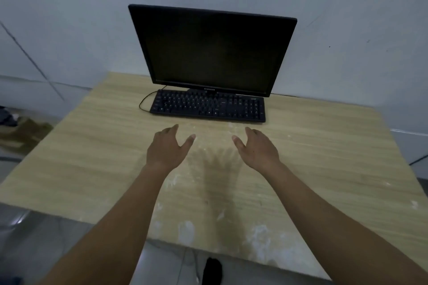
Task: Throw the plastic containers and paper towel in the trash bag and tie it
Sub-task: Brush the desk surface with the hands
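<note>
My left hand [168, 147] and my right hand [257, 148] are held out side by side above the middle of a light wooden table [92, 157], palms turned toward each other, fingers apart and empty. Both hover just in front of a black keyboard [208, 109]. No plastic container, paper towel or trash bag is in view.
A black monitor [212, 50] with a dark screen stands behind the keyboard against a pale wall. The keyboard's cable [144, 102] loops at its left. A brownish cloth heap [20, 134] lies on the floor at the left. A dark object [212, 271] sits below the table's near edge.
</note>
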